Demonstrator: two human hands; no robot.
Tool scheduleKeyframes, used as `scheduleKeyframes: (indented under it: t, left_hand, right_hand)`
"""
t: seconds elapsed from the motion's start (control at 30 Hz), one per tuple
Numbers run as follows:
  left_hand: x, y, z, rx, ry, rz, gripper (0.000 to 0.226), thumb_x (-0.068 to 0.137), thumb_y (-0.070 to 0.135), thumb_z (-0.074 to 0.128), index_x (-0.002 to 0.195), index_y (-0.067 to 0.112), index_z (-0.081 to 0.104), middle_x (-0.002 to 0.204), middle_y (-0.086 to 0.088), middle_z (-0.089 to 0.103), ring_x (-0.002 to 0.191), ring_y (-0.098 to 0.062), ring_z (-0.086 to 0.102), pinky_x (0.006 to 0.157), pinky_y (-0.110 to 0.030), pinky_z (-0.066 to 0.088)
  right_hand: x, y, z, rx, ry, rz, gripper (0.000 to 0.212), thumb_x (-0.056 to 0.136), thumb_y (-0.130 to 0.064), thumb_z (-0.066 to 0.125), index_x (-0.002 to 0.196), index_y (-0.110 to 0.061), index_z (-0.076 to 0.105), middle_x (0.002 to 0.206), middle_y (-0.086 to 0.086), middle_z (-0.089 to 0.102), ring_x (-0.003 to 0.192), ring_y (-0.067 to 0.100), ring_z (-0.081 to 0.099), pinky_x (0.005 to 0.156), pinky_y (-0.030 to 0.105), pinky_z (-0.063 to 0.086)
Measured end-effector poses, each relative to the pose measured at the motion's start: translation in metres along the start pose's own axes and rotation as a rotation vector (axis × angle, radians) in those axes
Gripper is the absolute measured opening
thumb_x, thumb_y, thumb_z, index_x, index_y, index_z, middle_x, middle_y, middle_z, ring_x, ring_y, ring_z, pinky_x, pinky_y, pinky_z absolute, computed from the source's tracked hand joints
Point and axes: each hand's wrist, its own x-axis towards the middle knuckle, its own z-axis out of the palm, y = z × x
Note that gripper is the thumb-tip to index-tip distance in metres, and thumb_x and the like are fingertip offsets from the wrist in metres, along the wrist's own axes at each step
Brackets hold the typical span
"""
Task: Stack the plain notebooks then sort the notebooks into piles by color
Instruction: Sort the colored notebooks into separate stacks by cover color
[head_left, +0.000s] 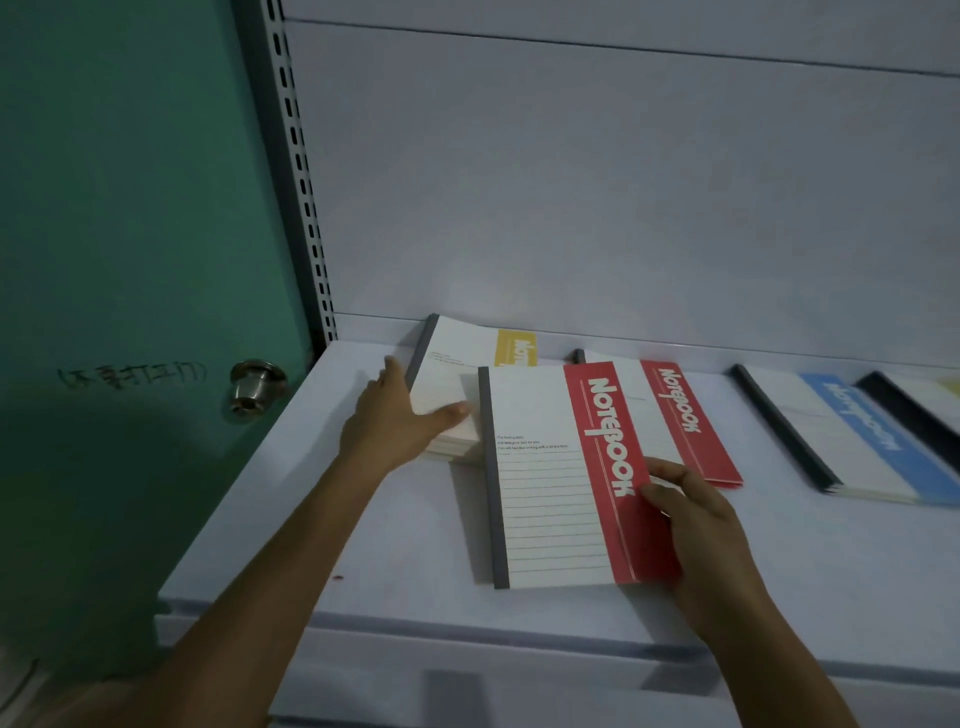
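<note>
A red-banded notebook (550, 483) with a grey spine is held at its right edge by my right hand (696, 525), thumb on the cover, fingers underneath. Behind it lies a second red-banded notebook (680, 410) flat on the white shelf (395, 545). To the left is a pile of notebooks topped by a yellow-banded one (467, 358); my left hand (400, 415) rests against this pile's left side, thumb stretched over its front corner. A blue-banded notebook (852, 441) lies to the right, and a dark-spined one (914, 405) partly shows at the frame edge.
The shelf has a white back panel (571, 182) and a perforated upright post (301, 171) at its left. A green door (130, 234) with a metal knob (257, 384) stands further left. A lower shelf edge (467, 670) runs below.
</note>
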Motion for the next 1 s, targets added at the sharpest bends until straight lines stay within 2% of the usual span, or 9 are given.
scheduleKeyframes:
  t: [0.1,0.17,0.3,0.37,0.43,0.5,0.6,0.8,1.0]
  left_hand:
    - [-0.004,-0.008,-0.011,-0.042,0.010,0.002,0.108,0.055,0.078,0.066,0.141,0.022,0.034,0.137,-0.003,0.052,0.119,-0.024,0.053,0.096,-0.046,0.046]
    - [-0.012,-0.009,-0.020,-0.040,0.103,0.062,0.082,0.059,0.066,0.073,0.124,0.023,0.050,0.119,0.001,0.063,0.103,-0.020,0.060,0.086,-0.043,0.052]
    - [-0.034,-0.003,-0.027,0.029,0.408,0.192,0.053,0.079,0.027,0.073,0.123,0.017,0.046,0.119,-0.001,0.062,0.102,-0.023,0.060,0.080,-0.042,0.052]
    - [-0.049,0.002,-0.028,-0.126,0.503,0.287,0.041,0.087,0.020,0.065,0.125,0.018,0.048,0.118,0.000,0.064,0.101,-0.020,0.063,0.077,-0.039,0.055]
    - [-0.066,0.009,-0.026,-0.331,0.542,0.359,0.031,0.092,0.017,0.058,0.122,0.021,0.054,0.112,0.005,0.066,0.096,-0.009,0.065,0.073,-0.025,0.057]
    - [-0.086,0.020,-0.020,-0.516,0.547,0.379,0.021,0.093,0.016,0.055,0.111,0.028,0.056,0.104,0.013,0.065,0.090,0.002,0.065,0.066,-0.011,0.053]
    - [-0.103,0.035,0.002,-0.732,0.413,0.351,0.022,0.094,0.019,0.052,0.105,0.037,0.048,0.105,0.020,0.061,0.093,0.009,0.062,0.069,-0.010,0.052]
    - [-0.103,0.051,0.042,-0.708,0.313,0.299,0.024,0.095,0.019,0.048,0.111,0.037,0.044,0.106,0.021,0.060,0.096,0.002,0.062,0.077,-0.018,0.055]
    - [-0.101,0.047,0.045,-0.652,0.390,0.266,0.022,0.096,0.016,0.047,0.114,0.027,0.041,0.098,0.024,0.055,0.086,0.003,0.059,0.066,-0.010,0.053]
  right_hand:
    - [0.000,0.000,-0.002,0.012,0.015,-0.004,0.009,0.096,-0.025,0.052,0.098,-0.025,0.061,0.100,-0.002,0.067,0.092,0.024,0.065,0.090,0.050,0.051]
    - [0.000,0.000,-0.002,0.007,0.022,-0.006,0.008,0.096,-0.026,0.052,0.098,-0.026,0.060,0.102,-0.003,0.067,0.093,0.024,0.065,0.091,0.051,0.050]
    - [-0.003,-0.001,0.001,-0.012,0.020,-0.029,0.008,0.097,-0.026,0.051,0.097,-0.027,0.059,0.102,-0.005,0.066,0.092,0.022,0.064,0.089,0.048,0.051]
    - [-0.006,-0.002,0.001,-0.008,0.032,-0.037,0.008,0.097,-0.026,0.051,0.093,-0.028,0.058,0.101,-0.006,0.065,0.092,0.021,0.063,0.087,0.045,0.051]
    - [-0.007,-0.001,-0.001,0.000,0.046,-0.047,0.007,0.096,-0.028,0.051,0.094,-0.028,0.058,0.103,-0.006,0.065,0.093,0.021,0.063,0.088,0.045,0.050]
    - [-0.010,0.000,-0.006,0.031,0.059,-0.051,0.006,0.095,-0.028,0.052,0.094,-0.028,0.058,0.105,-0.008,0.064,0.095,0.021,0.062,0.088,0.046,0.050]
    - [-0.015,-0.002,-0.015,0.086,0.077,-0.074,0.008,0.095,-0.027,0.053,0.095,-0.030,0.060,0.102,-0.008,0.064,0.093,0.019,0.062,0.079,0.040,0.051]
    - [0.003,-0.021,-0.044,0.137,0.201,-0.146,0.020,0.095,-0.025,0.052,0.113,-0.022,0.060,0.098,-0.002,0.069,0.088,0.019,0.068,0.076,0.038,0.055]
    - [0.075,-0.035,-0.059,-0.047,0.345,-0.142,0.028,0.098,-0.025,0.049,0.122,-0.013,0.057,0.113,0.007,0.064,0.092,0.019,0.062,0.079,0.034,0.050]
